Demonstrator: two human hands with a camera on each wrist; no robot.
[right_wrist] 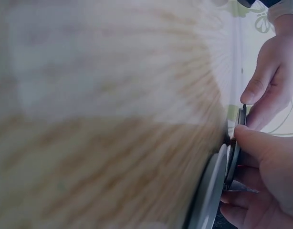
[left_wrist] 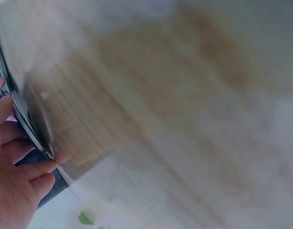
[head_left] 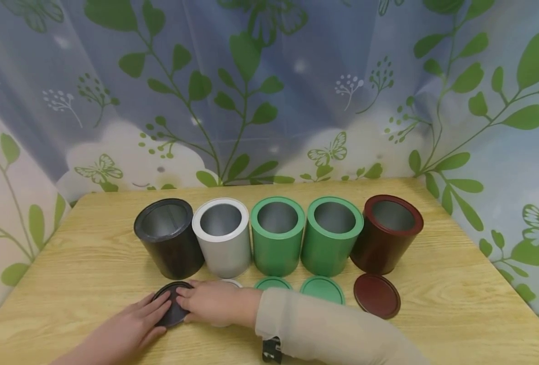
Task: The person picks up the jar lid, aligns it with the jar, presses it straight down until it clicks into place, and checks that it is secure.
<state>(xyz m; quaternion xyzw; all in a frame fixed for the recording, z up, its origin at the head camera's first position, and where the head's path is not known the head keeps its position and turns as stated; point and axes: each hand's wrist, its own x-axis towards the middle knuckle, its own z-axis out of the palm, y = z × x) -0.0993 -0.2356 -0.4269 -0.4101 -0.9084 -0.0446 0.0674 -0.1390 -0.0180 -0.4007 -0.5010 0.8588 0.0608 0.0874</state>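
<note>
A round black lid (head_left: 173, 310) is near the front of the table, before the open black can (head_left: 171, 256). My left hand (head_left: 134, 320) holds its left edge, fingers over the top and thumb at the near side. From the other side my right hand (head_left: 214, 302) grips the right edge. In the right wrist view the lid (right_wrist: 234, 160) appears edge-on between thumb and fingers, close to the tabletop. Below my right hand a white lid (head_left: 234, 282) is mostly hidden; its pale rim (right_wrist: 214, 183) stands beside the black one in the right wrist view.
Right of the black can stand a white can (head_left: 227, 256), two green cans (head_left: 276, 256) (head_left: 325, 256) and a dark red can (head_left: 379, 251), all open. Two green lids (head_left: 273, 284) (head_left: 322, 290) and a dark red lid (head_left: 376, 296) lie before them. A leaf-patterned curtain (head_left: 269, 101) hangs behind the table (head_left: 456, 284).
</note>
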